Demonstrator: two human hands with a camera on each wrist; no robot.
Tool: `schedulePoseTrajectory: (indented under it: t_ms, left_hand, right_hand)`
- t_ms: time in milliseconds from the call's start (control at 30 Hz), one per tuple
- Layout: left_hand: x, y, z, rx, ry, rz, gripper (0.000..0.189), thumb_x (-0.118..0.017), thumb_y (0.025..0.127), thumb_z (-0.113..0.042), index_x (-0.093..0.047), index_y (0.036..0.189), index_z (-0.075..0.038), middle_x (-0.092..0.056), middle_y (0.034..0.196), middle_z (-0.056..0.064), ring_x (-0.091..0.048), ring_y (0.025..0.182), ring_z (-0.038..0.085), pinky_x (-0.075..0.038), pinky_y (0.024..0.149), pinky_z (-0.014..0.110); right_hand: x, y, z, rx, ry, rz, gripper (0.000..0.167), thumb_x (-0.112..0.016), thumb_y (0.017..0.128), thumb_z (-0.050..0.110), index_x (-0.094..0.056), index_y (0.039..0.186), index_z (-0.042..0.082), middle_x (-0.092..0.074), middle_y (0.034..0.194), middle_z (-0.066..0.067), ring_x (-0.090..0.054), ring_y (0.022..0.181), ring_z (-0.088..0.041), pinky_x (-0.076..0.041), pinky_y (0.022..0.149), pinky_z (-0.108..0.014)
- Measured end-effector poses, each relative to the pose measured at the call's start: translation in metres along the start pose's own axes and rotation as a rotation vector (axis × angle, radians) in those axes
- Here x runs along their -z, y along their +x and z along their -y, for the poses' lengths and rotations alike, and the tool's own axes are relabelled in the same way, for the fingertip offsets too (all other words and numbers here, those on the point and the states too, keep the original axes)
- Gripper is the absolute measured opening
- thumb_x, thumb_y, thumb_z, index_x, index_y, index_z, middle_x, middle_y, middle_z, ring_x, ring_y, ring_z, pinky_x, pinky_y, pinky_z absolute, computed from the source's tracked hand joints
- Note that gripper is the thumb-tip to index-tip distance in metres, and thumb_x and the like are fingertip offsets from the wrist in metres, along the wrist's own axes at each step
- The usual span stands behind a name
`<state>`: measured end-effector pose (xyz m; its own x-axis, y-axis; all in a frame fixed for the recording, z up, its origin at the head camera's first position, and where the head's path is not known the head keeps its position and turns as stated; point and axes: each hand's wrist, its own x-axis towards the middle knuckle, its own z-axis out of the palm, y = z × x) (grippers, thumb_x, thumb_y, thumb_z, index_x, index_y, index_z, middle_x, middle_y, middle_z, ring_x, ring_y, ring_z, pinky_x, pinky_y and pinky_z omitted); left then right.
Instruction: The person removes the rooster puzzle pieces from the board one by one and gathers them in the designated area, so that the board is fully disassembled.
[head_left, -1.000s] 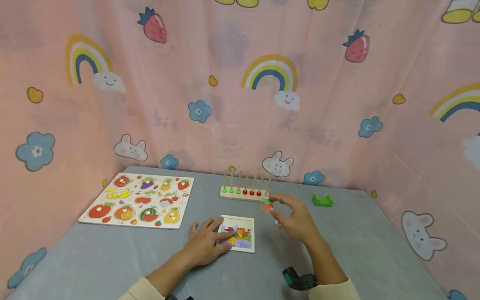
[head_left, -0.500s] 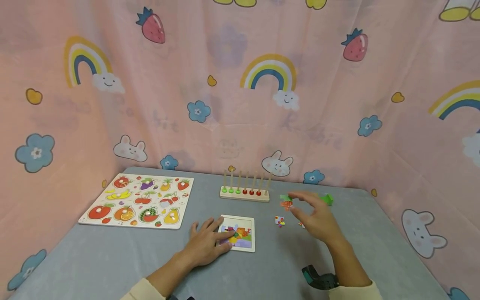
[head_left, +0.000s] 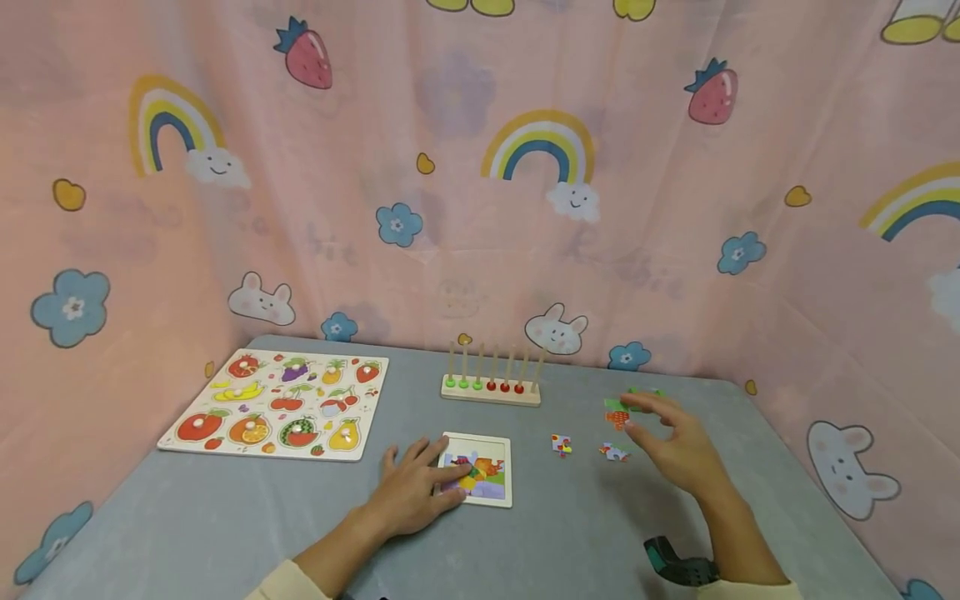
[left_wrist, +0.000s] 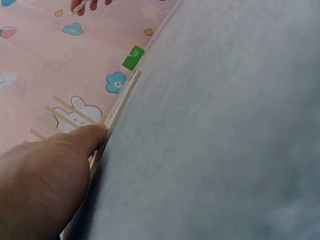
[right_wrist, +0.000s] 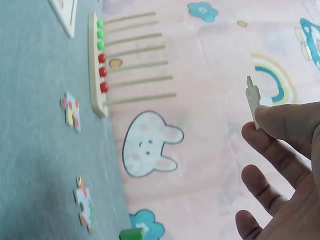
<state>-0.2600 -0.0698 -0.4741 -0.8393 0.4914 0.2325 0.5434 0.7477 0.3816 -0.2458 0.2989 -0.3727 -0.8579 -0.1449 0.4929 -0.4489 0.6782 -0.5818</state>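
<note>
My right hand (head_left: 678, 446) pinches a jigsaw piece (head_left: 617, 417) printed orange-red and green between thumb and index finger, raised above the table. Its plain wooden side faces the right wrist view, where the other fingers are spread loosely. Two loose jigsaw pieces lie below and left of that hand: one multicoloured piece (head_left: 561, 445) and one paler piece (head_left: 614, 452). My left hand (head_left: 412, 492) rests on a small square puzzle tray (head_left: 509, 471), index finger extended over its partly filled picture. In the left wrist view the thumb (left_wrist: 92, 137) touches the tray's edge.
A fruit peg puzzle board (head_left: 288, 452) lies at the back left. A wooden bead stand (head_left: 487, 390) with upright rods and green and red beads stands at the back middle. Behind the right hand is a green block (left_wrist: 133, 58), and a patterned pink curtain (head_left: 465, 275) encloses the table.
The right hand has moved right with the pinched jigsaw piece, from near the bead stand to in front of the green block, uncovering the two loose pieces. The left hand stays on the tray.
</note>
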Motion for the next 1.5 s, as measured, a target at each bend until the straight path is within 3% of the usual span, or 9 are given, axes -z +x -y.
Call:
schedulePoseTrajectory:
  t_ms: [400,600,900,1200,1500]
  left_hand:
    - [0.001,0.0,0.0,-0.005,-0.016,0.003,0.041,-0.058,0.093,-0.049,-0.064,0.13,-0.032,-0.039,0.149,0.01,-0.031,0.135,0.039,-0.011,0.096,0.073]
    - [0.001,0.0,-0.001,-0.005,-0.016,0.006,0.041,-0.057,0.093,-0.048,-0.063,0.13,-0.032,-0.039,0.149,0.011,-0.03,0.135,0.039,-0.011,0.096,0.073]
    - [0.003,0.0,-0.002,0.004,-0.012,0.005,0.04,-0.058,0.093,-0.048,-0.064,0.129,-0.032,-0.04,0.149,0.011,-0.031,0.135,0.039,-0.011,0.096,0.073]
    - [0.002,0.0,-0.002,0.004,-0.014,0.005,0.04,-0.058,0.093,-0.048,-0.064,0.13,-0.033,-0.039,0.149,0.01,-0.03,0.135,0.039,-0.011,0.096,0.073]
    - [0.001,0.0,-0.002,0.004,-0.008,0.0,0.039,-0.059,0.092,-0.046,-0.064,0.129,-0.033,-0.04,0.149,0.01,-0.03,0.135,0.039,-0.01,0.096,0.073]
  right_hand:
    - [0.014,-0.006,-0.029,0.008,-0.046,0.014,0.034,-0.067,0.092,0.012,-0.063,0.124,0.002,-0.062,0.119,-0.014,-0.048,0.104,-0.025,-0.036,0.083,-0.057]
    - [0.018,-0.007,-0.046,-0.023,-0.047,0.045,0.035,-0.066,0.093,0.014,-0.061,0.125,0.001,-0.06,0.122,-0.018,-0.047,0.106,-0.032,-0.036,0.082,-0.06]
    - [0.016,-0.01,-0.067,-0.075,-0.055,0.049,0.035,-0.067,0.092,0.011,-0.062,0.123,-0.002,-0.062,0.117,-0.021,-0.05,0.103,-0.036,-0.036,0.076,-0.052]
    - [0.013,-0.016,-0.087,-0.189,-0.077,0.091,0.036,-0.064,0.093,0.01,-0.06,0.125,-0.004,-0.061,0.119,-0.024,-0.05,0.107,-0.043,-0.038,0.079,-0.063]
    - [0.006,-0.024,-0.104,-0.197,-0.085,0.113,0.035,-0.068,0.087,0.0,-0.062,0.121,-0.007,-0.062,0.117,-0.025,-0.054,0.105,-0.046,-0.042,0.084,-0.058]
